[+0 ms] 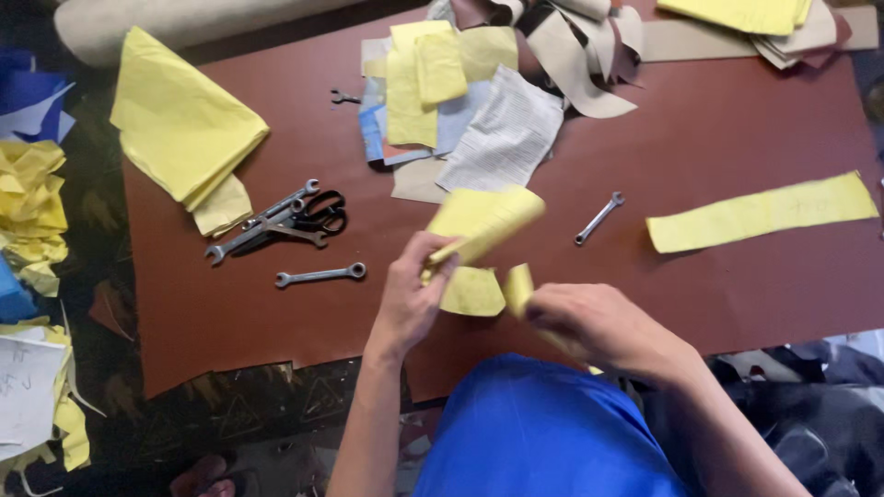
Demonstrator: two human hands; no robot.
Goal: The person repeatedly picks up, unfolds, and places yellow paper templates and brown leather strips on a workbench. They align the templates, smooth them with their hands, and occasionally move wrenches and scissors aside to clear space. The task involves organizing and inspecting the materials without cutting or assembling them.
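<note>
Several crumpled yellow scraps point(32, 198) lie off the table at nine o'clock, with blue scraps point(28, 97) above them. On the brown table point(737, 285), at ten o'clock, sits a folded yellow sheet point(180, 124). Just below and right of it, three wrenches point(267, 221) lie bunched against black-handled scissors point(322, 213), touching them; a fourth wrench point(320, 274) lies alone a little lower, and a tiny one point(344, 97) rests higher up beside the paper pile.

At twelve o'clock a pile of paper point(460, 110) mixes yellow pieces, a printed sheet and beige strips point(580, 55).

Near the centre, the left hand point(414, 294) has its fingers point(440, 264) closed around the lower end of a curled yellow sheet point(486, 219), which rises toward one o'clock from the grip. Under it a rounded yellow piece point(471, 293) lies on the table. The right hand point(599, 327), at five o'clock from the left, has its fingers point(543, 308) pinched shut on a narrow yellow strip point(518, 287), just beside that rounded piece.

A small wrench point(599, 218) lies at two o'clock from the hands. Further right, at three o'clock, a long yellow strip point(762, 214) lies flat, well apart from the hands. More yellow and beige sheets point(764, 23) are stacked at the one o'clock corner. A blue garment point(534, 433) fills six o'clock.
</note>
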